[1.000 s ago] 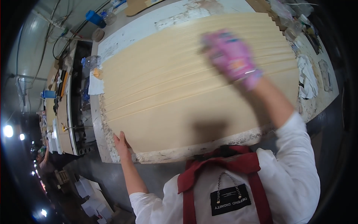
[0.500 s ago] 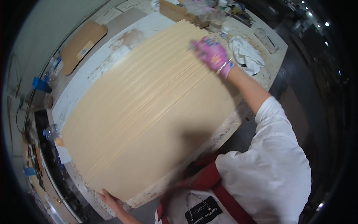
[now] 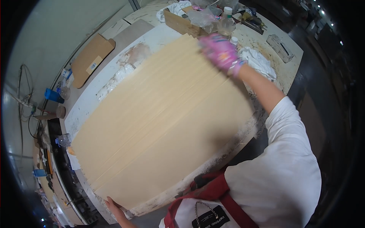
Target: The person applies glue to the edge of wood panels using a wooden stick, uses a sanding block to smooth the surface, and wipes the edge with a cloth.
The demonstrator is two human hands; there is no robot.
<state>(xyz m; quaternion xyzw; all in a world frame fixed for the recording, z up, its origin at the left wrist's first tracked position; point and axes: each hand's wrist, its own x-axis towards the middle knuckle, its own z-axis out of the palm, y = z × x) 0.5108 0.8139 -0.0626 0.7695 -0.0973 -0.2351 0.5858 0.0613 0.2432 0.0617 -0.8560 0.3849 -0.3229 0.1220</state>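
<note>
Overlapping pale cream sheets, thin and wood-like, lie in a fanned stack across the workbench. Their staggered edges run as long diagonal lines. At the stack's far right end is my right hand, in a patterned pink glove. It is smeared by motion, so its fingers, and anything they might hold, cannot be made out. My bare left hand rests against the near left corner of the stack, one finger stretched along the edge; its other fingers are partly hidden.
A cardboard box with plastic bags, a clear bottle and a white cloth sit at the far right. Beyond them lies a grey block-shaped thing. A brown cardboard piece and blue container are at the left.
My right hand has moved slightly along the stack's far right end and is more blurred. The sheet edges look flatter and less separated. The view has shifted a little; my left hand stays at its corner.
</note>
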